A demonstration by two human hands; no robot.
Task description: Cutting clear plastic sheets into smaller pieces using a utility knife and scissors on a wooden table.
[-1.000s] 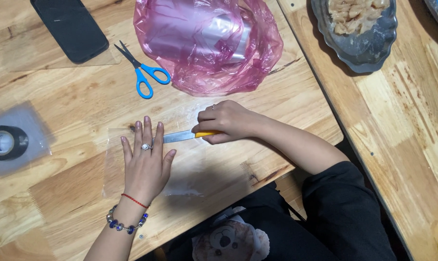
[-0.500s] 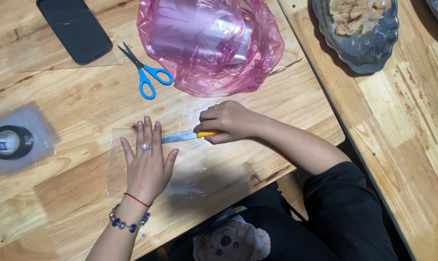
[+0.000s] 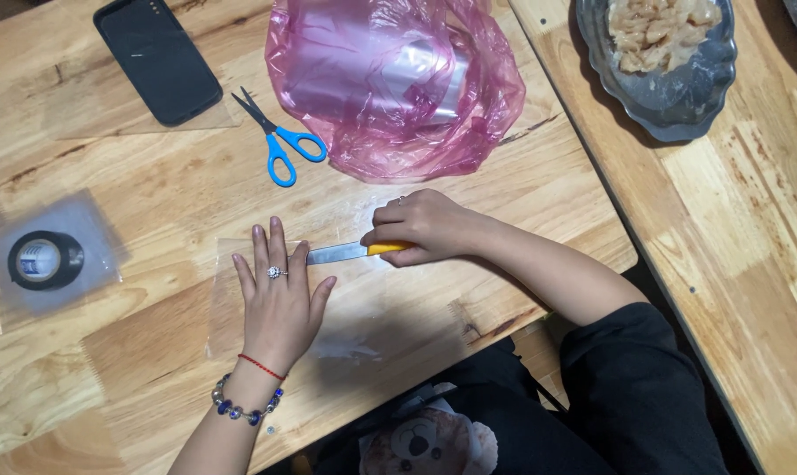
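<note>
While flat on the clear film (image 3: pixel 363 308), left hand (image 3: pixel 280 299); right hand (image 3: pixel 420 227) fisted around half-hidden yellow-handled knife (image 3: pixel 350 252).

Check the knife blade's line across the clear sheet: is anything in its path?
Yes. The left hand lies flat on the clear plastic sheet, and the knife in the right hand has its tip right at those fingers. Whether they touch is unclear.
</note>
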